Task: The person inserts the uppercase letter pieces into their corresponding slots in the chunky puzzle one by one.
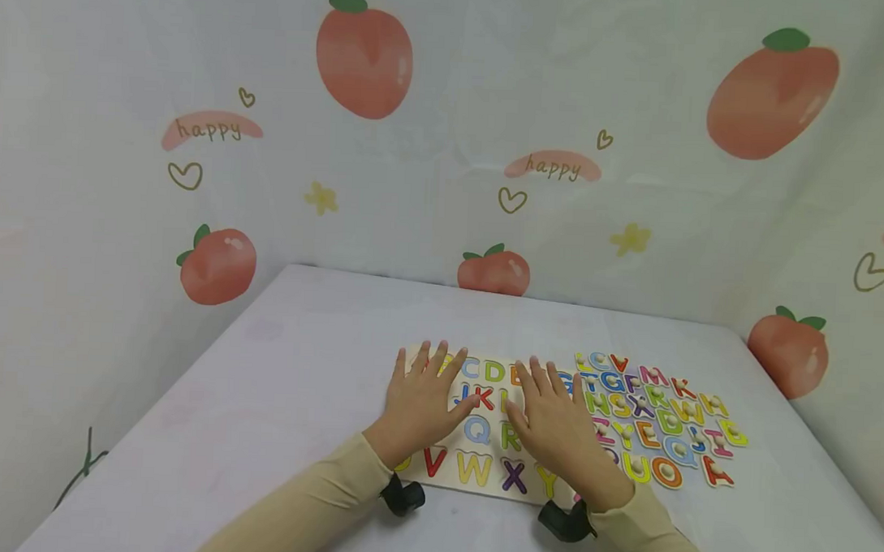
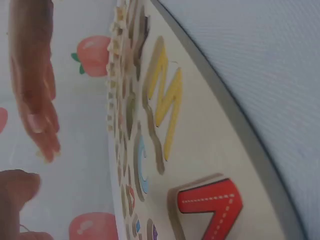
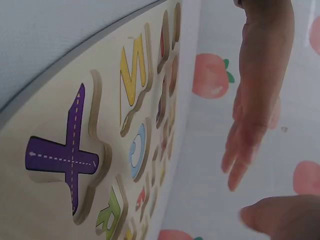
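Note:
A wooden alphabet board (image 1: 451, 482) lies on the table with printed letters in its cut-out recesses. My left hand (image 1: 421, 401) is spread above its left part, palm down with straight fingers. Over the right part, my right hand (image 1: 554, 414) is held the same way. Both wrist views show a gap between the hands and the board; neither hand holds anything. The recesses for the yellow W (image 2: 167, 100), red V (image 2: 215, 200) and purple X (image 3: 65, 157) show no pieces in them. The hands hide several of the board's letters.
Right of the board lie several loose letter pieces with knobs, among them an orange O (image 1: 667, 472), a red A (image 1: 717, 472) and a pink M (image 1: 654, 377). A white cloth (image 1: 299, 385) covers the table. Behind it hangs a peach-print curtain (image 1: 430, 194).

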A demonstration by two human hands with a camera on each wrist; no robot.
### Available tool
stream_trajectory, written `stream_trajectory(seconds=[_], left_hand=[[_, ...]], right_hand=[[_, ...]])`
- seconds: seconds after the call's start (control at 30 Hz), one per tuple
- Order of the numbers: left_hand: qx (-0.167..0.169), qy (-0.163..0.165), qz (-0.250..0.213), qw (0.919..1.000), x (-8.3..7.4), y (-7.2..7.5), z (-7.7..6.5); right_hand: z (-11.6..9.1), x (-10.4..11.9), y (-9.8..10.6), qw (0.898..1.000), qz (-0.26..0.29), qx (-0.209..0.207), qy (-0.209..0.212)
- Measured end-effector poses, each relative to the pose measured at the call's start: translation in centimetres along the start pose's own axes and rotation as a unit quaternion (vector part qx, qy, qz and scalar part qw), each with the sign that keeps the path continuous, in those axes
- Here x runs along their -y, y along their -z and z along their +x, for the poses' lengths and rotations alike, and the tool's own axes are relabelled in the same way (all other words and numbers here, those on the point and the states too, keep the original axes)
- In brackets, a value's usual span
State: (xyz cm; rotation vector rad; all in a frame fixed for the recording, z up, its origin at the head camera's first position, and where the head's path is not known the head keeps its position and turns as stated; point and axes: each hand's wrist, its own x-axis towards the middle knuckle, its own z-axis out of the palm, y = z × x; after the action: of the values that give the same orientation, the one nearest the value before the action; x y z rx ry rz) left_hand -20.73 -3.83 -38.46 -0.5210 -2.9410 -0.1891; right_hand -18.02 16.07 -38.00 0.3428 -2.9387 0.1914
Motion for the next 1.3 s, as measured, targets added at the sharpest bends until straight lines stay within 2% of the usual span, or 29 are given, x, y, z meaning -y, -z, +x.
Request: stream_trajectory(seconds=[0.17, 0.33, 0.4, 0.63, 0.9, 1.07, 1.3], left_hand=[[0.042, -0.001, -0.032, 0.9986, 0.2, 0.2, 0.3], [0.093, 0.03, -0.117, 0.9883, 0.6, 0.8, 0.5], [0.096, 0.035, -0.139, 0.985, 0.9, 1.2, 0.4], [0.086, 0.05, -0.168, 0.9807, 2.7, 2.2, 0.7], [0.087, 0.101, -0.206, 0.9694, 5.9, 2.1, 1.2], [0.105, 0.129, -0.241, 0.9562, 7.6, 1.8, 1.3], [0.127, 0.176, -0.306, 0.927, 8.9, 1.2, 1.3]], right_hand=[[0.1, 0.0, 0.4, 1.0, -0.003, 0.025, -0.009], [0.1, 0.1, 0.6, 0.997, 0.033, 0.059, -0.034], [0.1, 0.0, 0.6, 0.995, 0.051, 0.068, -0.042], [0.3, -0.8, 0.9, 0.992, 0.091, 0.066, -0.062], [0.7, -2.6, 1.5, 0.985, 0.141, 0.052, -0.082], [0.8, -4.3, 1.7, 0.979, 0.18, 0.034, -0.095], [0.8, -7.0, 2.5, 0.963, 0.254, -0.018, -0.088]])
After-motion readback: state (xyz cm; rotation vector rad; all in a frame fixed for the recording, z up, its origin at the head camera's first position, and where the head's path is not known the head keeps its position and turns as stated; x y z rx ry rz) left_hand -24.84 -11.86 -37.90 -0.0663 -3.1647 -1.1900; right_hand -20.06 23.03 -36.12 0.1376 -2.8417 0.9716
